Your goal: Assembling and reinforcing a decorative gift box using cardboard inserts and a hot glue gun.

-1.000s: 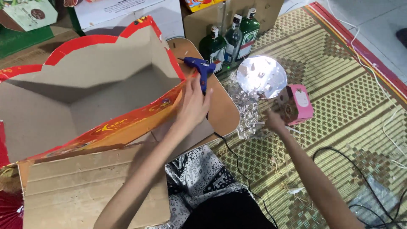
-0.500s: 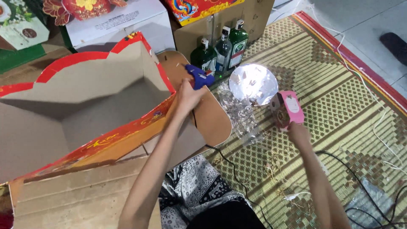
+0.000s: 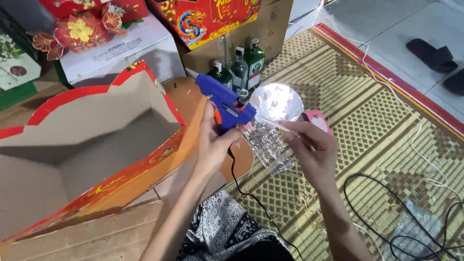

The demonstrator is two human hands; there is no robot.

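Note:
My left hand (image 3: 213, 143) grips a blue glue gun (image 3: 225, 102) with an orange trigger, held up over the edge of a round wooden board (image 3: 240, 157); its black cord (image 3: 251, 195) hangs down past my lap. My right hand (image 3: 309, 147) pinches a thin pale stick (image 3: 273, 123) whose far end points at the back of the gun. A large open cardboard box (image 3: 87, 145) with red scalloped edges lies to the left of my left hand. Crinkled clear cellophane (image 3: 268, 145) lies between the hands.
Several green bottles (image 3: 239, 65) stand behind a shiny round disc (image 3: 276, 100). A pink object (image 3: 319, 121) rests on the woven mat (image 3: 386, 145). Red decorated boxes (image 3: 208, 19) and white cartons stand at the back. Black cables (image 3: 386, 212), white cord and sandals (image 3: 430, 48) at right.
My left hand lifted the glue gun off the board and turned it toward me. My right hand left the pink object and came in holding the thin stick. The view shifted.

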